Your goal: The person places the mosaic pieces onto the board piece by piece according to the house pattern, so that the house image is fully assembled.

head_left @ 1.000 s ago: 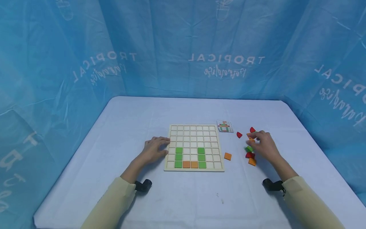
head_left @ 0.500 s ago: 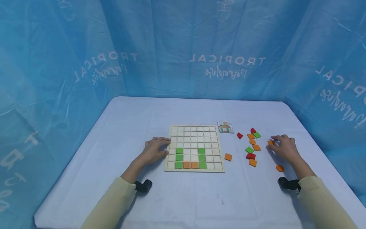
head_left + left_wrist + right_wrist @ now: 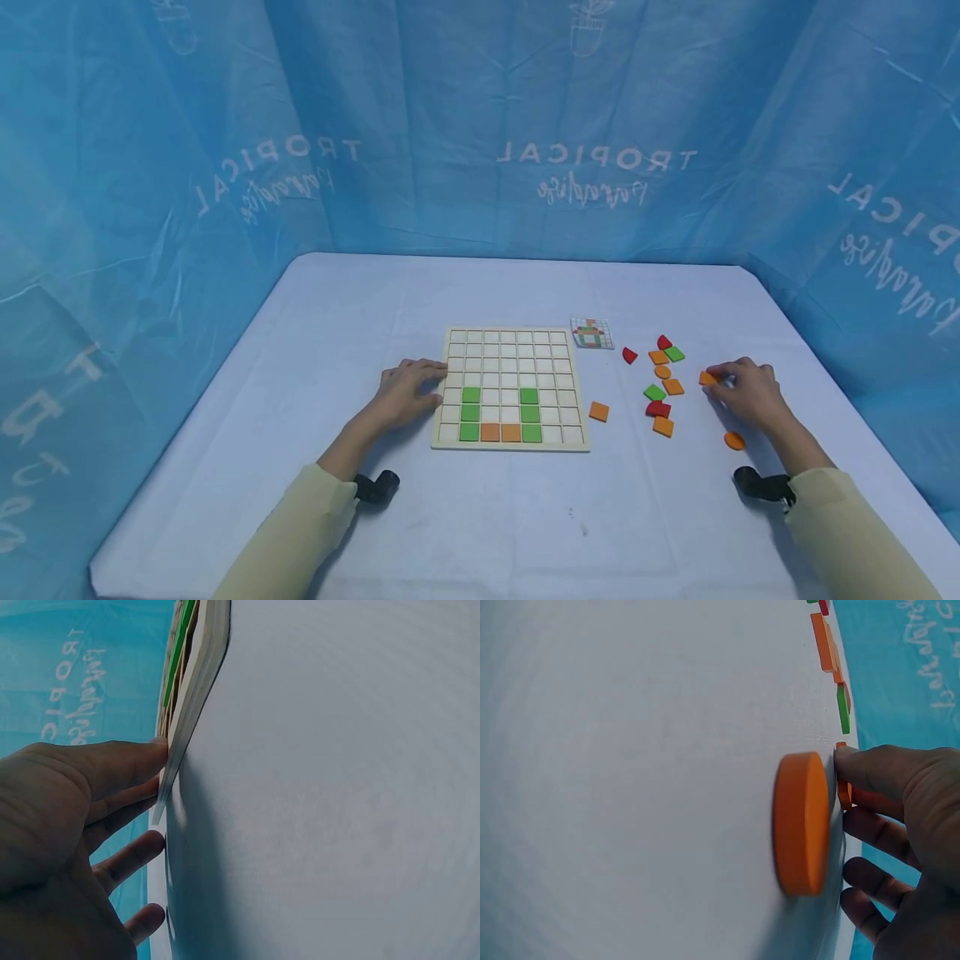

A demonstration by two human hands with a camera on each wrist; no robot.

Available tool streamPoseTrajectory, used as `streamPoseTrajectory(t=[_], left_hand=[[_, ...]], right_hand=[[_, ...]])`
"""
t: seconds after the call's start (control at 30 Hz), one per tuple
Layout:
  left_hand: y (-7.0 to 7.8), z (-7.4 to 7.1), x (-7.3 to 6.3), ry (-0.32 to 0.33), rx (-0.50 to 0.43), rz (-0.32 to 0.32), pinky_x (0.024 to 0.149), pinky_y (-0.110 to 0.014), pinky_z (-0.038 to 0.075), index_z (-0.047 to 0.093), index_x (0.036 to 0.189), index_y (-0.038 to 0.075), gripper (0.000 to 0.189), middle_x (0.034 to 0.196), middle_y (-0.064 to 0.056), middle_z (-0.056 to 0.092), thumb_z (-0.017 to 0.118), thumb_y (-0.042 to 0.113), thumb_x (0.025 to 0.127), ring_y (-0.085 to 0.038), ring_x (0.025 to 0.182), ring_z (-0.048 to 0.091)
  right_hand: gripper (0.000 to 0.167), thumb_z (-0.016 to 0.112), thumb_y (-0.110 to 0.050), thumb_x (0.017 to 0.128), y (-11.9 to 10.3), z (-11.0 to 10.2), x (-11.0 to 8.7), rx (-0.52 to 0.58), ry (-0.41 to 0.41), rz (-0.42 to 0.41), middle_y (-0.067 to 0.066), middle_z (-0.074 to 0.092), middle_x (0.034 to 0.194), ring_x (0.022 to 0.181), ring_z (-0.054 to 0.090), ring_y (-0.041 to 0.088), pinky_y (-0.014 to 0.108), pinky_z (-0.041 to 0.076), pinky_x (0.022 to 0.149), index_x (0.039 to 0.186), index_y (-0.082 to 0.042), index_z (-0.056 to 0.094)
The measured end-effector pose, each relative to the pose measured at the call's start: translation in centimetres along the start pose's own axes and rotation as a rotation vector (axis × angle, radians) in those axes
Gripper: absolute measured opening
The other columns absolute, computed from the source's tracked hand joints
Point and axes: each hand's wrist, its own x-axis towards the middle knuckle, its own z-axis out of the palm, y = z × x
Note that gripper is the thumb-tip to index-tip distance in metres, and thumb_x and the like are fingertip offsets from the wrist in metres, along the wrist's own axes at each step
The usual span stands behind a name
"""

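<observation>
An orange tile (image 3: 707, 378), at the right of the head view, is pinched between the thumb and fingers of the right hand (image 3: 750, 392); whether it touches the tabletop (image 3: 480, 517) I cannot tell. Below that hand lies an orange disc (image 3: 735, 441), which looms large near the centre of the right wrist view.

Right of centre in the head view is a loose cluster of orange, green and red pieces, with a green diamond (image 3: 655, 392) just above a red piece (image 3: 657, 409). A lone orange square (image 3: 599, 412) sits just beside the lower right of the gridded board (image 3: 508, 380), at the centre of the frame. The board bears two green columns, with two orange squares between them in the bottom row.

The left hand (image 3: 407, 393) touches the board's left edge, thumb and fingers spread. A small picture card (image 3: 592, 332) lies by its upper right corner. A blue curtain (image 3: 480, 108) fills the top of the frame.
</observation>
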Motion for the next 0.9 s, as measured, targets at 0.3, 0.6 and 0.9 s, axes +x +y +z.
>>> streamPoseTrajectory(t=[0.3,0.6,0.9], left_hand=[[0.0,0.0,0.0,0.001,0.003,-0.004,0.101,-0.054,0.026,0.059,0.130,0.007,0.045,0.139,-0.005,0.051,0.069,0.019,0.088,-0.027,0.129,0.041],[-0.1,0.0,0.0,-0.001,0.003,0.005,0.101,-0.053,0.026,0.059,0.130,0.007,0.045,0.139,-0.006,0.051,0.069,0.018,0.088,-0.028,0.129,0.041],[-0.1,0.1,0.0,0.001,-0.007,0.002,0.102,-0.052,0.025,0.060,0.129,0.007,0.043,0.138,-0.005,0.052,0.069,0.018,0.088,-0.027,0.129,0.041]], right_hand=[[0.038,0.066,-0.017,0.090,0.2,0.2,0.0,0.009,0.023,-0.036,0.027,0.049,0.107,0.102,0.034,0.046,0.053,0.042,0.075,0.116,0.010,0.060],[0.035,0.067,-0.016,0.090,-1.7,0.5,-0.3,0.091,0.082,-0.106,0.026,0.053,0.111,0.108,0.039,0.044,0.055,0.043,0.081,0.115,0.008,0.063],[0.034,0.071,-0.018,0.088,-9.2,2.9,-0.6,0.220,0.066,-0.237,0.017,0.057,0.108,0.108,0.045,0.036,0.052,0.047,0.084,0.116,0.001,0.066]])
